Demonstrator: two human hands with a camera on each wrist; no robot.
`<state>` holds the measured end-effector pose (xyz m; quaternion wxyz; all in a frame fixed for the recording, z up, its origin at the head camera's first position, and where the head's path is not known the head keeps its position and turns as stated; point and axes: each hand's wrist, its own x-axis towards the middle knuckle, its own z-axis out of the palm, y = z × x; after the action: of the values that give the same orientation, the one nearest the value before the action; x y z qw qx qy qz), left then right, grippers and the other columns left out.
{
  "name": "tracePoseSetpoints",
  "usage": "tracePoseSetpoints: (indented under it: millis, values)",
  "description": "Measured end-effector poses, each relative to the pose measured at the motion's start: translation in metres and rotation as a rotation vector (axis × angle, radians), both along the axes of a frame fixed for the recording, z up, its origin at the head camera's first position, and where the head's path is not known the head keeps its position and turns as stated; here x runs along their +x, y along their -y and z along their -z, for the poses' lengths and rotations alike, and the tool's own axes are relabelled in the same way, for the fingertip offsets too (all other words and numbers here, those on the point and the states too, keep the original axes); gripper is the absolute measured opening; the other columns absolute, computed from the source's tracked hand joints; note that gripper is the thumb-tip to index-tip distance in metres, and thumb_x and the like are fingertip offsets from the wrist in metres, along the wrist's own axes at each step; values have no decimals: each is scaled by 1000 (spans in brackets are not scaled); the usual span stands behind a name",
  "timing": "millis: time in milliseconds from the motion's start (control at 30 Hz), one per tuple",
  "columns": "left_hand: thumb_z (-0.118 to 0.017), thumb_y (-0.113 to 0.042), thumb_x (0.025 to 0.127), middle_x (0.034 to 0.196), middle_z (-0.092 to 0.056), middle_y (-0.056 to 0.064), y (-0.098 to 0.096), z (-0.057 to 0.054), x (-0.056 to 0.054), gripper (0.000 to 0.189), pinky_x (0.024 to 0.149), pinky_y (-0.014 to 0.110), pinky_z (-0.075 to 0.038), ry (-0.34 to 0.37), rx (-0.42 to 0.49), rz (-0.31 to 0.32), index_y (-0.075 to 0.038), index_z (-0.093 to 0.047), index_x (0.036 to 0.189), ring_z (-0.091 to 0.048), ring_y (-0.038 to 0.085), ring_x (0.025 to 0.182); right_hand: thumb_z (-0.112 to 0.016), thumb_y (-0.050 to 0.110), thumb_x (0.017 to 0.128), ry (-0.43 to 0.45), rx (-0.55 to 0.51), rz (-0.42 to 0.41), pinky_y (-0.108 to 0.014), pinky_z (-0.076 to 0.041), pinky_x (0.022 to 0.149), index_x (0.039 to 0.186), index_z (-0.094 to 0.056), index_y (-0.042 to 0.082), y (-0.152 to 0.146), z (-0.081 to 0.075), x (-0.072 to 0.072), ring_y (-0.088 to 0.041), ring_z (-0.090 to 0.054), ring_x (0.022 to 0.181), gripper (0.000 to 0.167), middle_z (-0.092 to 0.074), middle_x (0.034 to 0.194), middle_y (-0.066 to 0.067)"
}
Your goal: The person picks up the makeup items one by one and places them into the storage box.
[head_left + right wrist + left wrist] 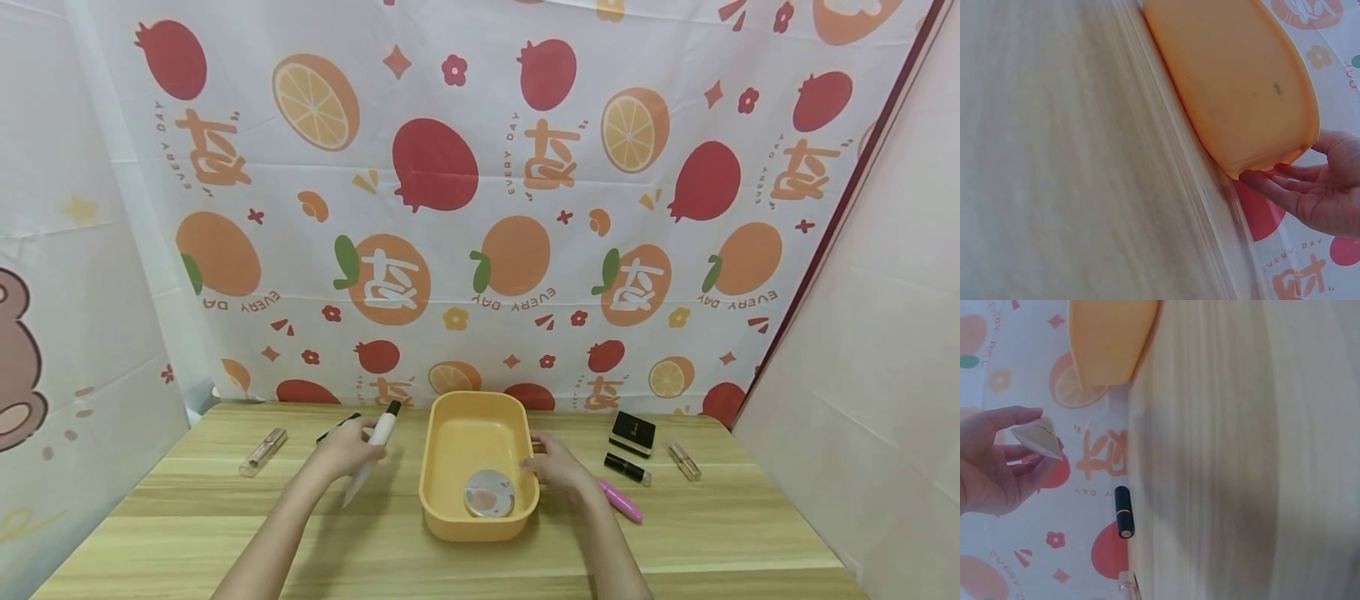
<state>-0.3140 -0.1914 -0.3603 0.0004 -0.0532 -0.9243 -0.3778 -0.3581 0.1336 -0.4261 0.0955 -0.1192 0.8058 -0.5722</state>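
Note:
In the head view my left hand (347,451) holds a white squeeze tube (383,428) with a black cap, tilted above the table left of the yellow bin (480,530). The tube's flat crimped end (1040,437) faces the camera in the left wrist view, between thumb and fingers. My right hand (558,463) grips the bin's right side, thumb at the rim and fingers along the outer wall. Inside the bin, near its front end, lies a round case (489,493) with a printed lid. A black lipstick (1124,512) lies behind my left hand, partly covered in the head view.
At the left lies a clear and rose-gold cosmetic tube (264,452). On the right are a square black compact (632,433), a black lipstick tube (627,469), a bright pink tube (621,501) and a small gold-pink tube (684,462). A fruit-print curtain (480,325) hangs behind the wooden table (390,567).

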Motion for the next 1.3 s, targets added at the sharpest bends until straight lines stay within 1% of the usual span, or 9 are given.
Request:
tracePoseSetpoints:
  millis: [267,433,467,533,600,700,767,933,1300]
  values:
    - [-63,-8,78,92,-60,21,-4,-7,-1,55,57,37,-53,12,9,11,17,-44,123,-61,26,74,-59,1,80,-7,-7,-7,-35,-53,71,131,-36,-12,-1,0,0,-25,-57,91,57,-48,118,-29]
    - [-63,-6,78,92,-61,22,-8,-11,1,53,58,38,-53,-3,39,10,18,-45,121,-61,27,73,-59,1,80,-17,-3,-11,-34,-53,70,130,-37,-11,-2,1,0,-25,-57,91,56,-49,118,-27]
    - [-63,-6,78,92,-61,23,-9,-12,2,53,58,38,-53,-3,47,10,17,-45,121,-61,27,74,-59,1,80,-16,0,-8,-35,-53,70,130,-37,-12,-2,1,0,-26,-57,91,56,-48,118,-28]
    - [-63,-6,78,93,-61,23,-12,-14,2,51,59,39,-53,-3,60,13,17,-45,120,-61,28,75,-58,-1,81,-17,0,-10,-35,-53,70,129,-37,-13,-1,-5,4,-27,-57,91,54,-48,117,-30]
    - [-63,-6,78,94,-60,23,-14,-16,3,51,59,39,-53,-1,68,12,17,-46,120,-61,28,75,-57,-1,81,-21,6,-10,-36,-53,70,129,-36,-14,-1,-5,4,-26,-57,91,54,-48,117,-30]
    - [-62,-7,79,94,-61,22,-16,-16,4,49,59,39,-53,2,72,12,17,-46,119,-61,27,75,-58,-1,80,-19,11,-5,-35,-53,70,130,-36,-14,-1,-5,4,-26,-57,91,56,-48,117,-30]
    - [-62,-7,79,94,-61,22,-17,-17,4,49,58,38,-53,0,69,12,17,-46,118,-61,27,74,-59,1,79,-20,8,-3,-35,-53,70,131,-36,-13,-2,1,0,-26,-57,91,58,-48,118,-28]
    - [-63,-8,78,93,-61,21,-20,-17,4,48,58,37,-53,-10,54,12,16,-48,118,-61,26,73,-59,0,79,-11,-12,-13,-36,-53,70,130,-35,-13,-1,2,0,-26,-57,91,59,-48,117,-28]
    - [-63,-8,77,92,-62,20,-26,-17,3,48,57,38,-53,-26,67,19,15,-50,117,-61,25,72,-60,2,79,-14,9,3,-34,-53,71,132,-34,-12,-1,3,-1,-26,-56,93,61,-48,118,-26]
